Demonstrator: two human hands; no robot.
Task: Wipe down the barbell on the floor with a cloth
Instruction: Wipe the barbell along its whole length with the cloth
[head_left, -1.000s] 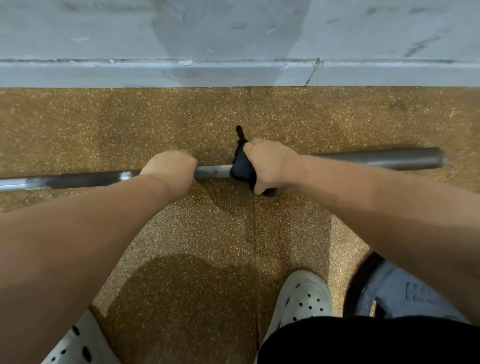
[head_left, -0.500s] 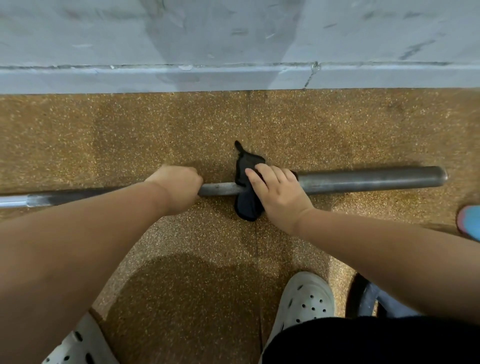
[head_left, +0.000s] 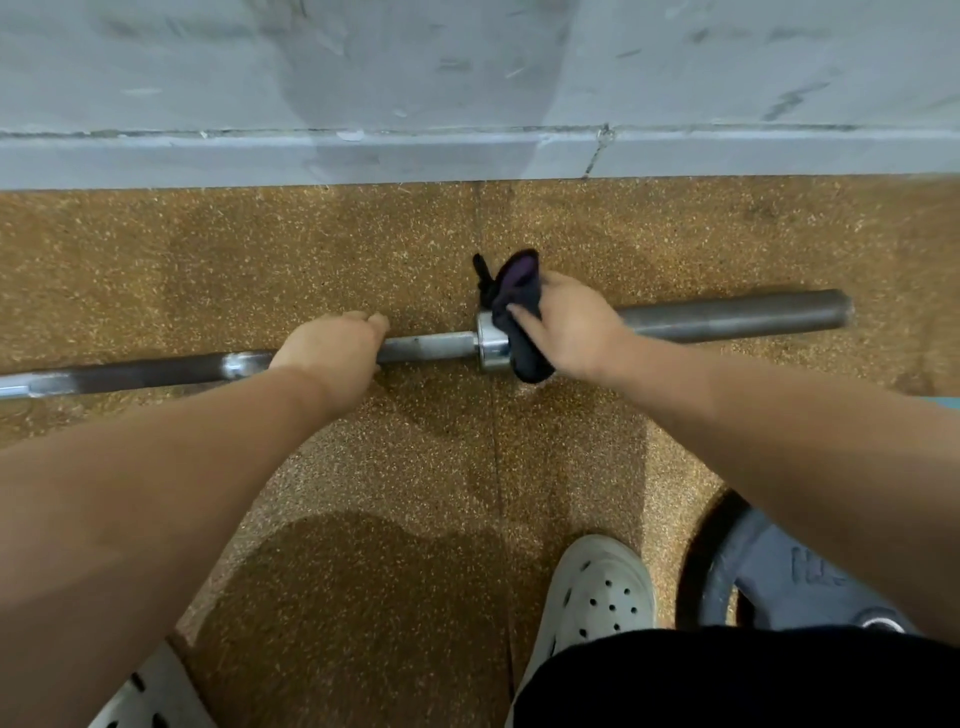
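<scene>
A steel barbell (head_left: 727, 317) lies across the speckled brown floor, parallel to the wall, with its thick sleeve running to the right. My left hand (head_left: 330, 348) is wrapped around the thinner shaft left of the shiny collar (head_left: 488, 338). My right hand (head_left: 569, 325) presses a dark cloth (head_left: 519, 322) over the sleeve just right of the collar. The cloth drapes over both sides of the bar, and one corner sticks up behind it.
A grey wall with a low ledge (head_left: 467, 156) runs close behind the bar. A weight plate (head_left: 769, 571) lies on the floor at the lower right. My white clogs stand at the bottom, the right one (head_left: 597, 592) near the plate, the left one (head_left: 150, 696) at the left edge.
My right hand and the cloth have slid right along the bar, off the shaft and onto the sleeve, uncovering the collar. The left hand keeps its grip on the shaft.
</scene>
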